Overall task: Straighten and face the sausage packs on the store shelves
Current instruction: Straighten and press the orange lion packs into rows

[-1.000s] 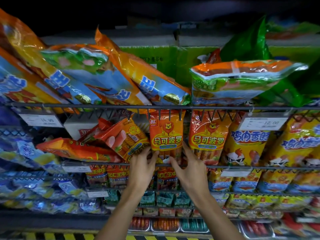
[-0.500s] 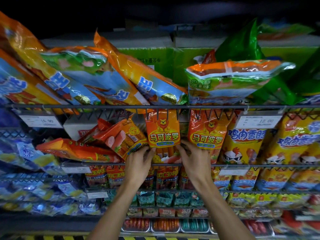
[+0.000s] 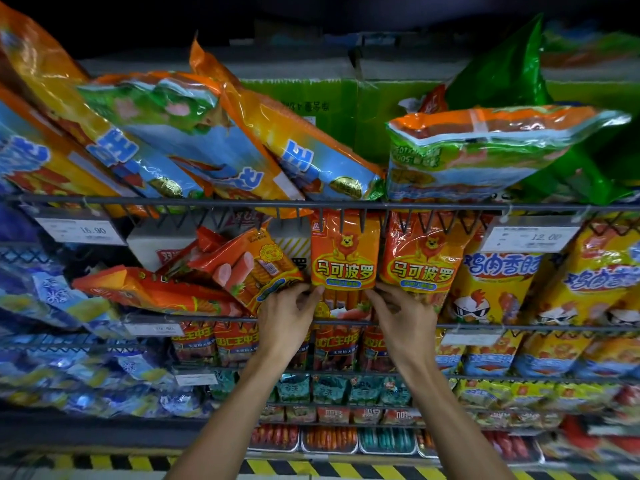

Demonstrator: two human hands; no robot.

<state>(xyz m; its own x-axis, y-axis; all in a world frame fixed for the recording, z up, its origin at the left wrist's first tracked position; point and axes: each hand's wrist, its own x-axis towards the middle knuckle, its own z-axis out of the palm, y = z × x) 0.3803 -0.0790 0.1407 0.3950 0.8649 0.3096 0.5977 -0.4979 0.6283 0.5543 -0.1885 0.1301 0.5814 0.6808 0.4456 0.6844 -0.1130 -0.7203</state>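
Both hands pinch lion pack [image 3: 343,258] low on its sides, left hand [image 3: 285,315], right hand [image 3: 401,315]; pack upright on middle shelf [image 3: 221,319], facing out. Looks light, soft, slick film; lower edges best hold

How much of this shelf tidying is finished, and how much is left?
Done: the lion pack on the right and the yellow chicken packs stand upright, facing out. In hand: the left hand and right hand grip the lower edges of the middle lion pack, squaring it up. Left: the orange packs beside it lie tilted, and the big bags on the top shelf lean in a heap.
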